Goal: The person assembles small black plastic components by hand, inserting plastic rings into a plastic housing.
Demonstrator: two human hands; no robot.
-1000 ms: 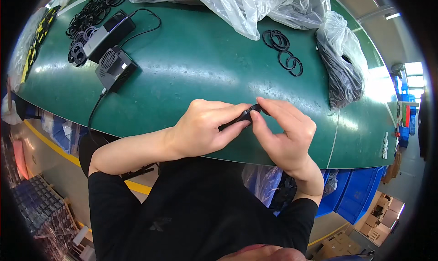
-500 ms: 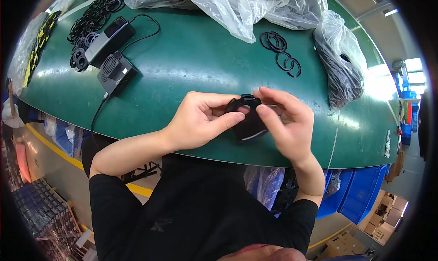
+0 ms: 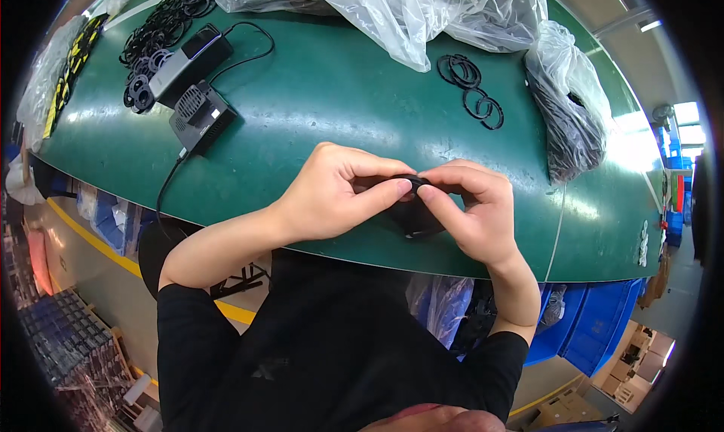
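Head view, catalogued near to far. At six o'clock: the person's black-sleeved torso, forearms rising from it. At centre: left hand (image 3: 335,194) and right hand (image 3: 471,206), thumbs and forefingers pinched together on a small black ring-shaped part (image 3: 413,215), held just above the near edge of the green table (image 3: 317,92); both grips closed tight on it, with much of the part hidden by fingers. Judged step: fitting or pressing the part together between the fingertips; the next move would call for steady opposing thumb pressure while the piece is kept level. At ten o'clock of the hands: black box with vent grille (image 3: 200,117), its cable trailing over the table edge, and just beyond it a grey-and-black adapter block (image 3: 188,61). At eleven o'clock: heap of black rings (image 3: 162,28). At one o'clock: loose black rings (image 3: 469,86) lying flat. At two o'clock: clear bag filled with black rings (image 3: 569,107). At twelve o'clock, farthest: crumpled clear plastic sheeting (image 3: 407,9).
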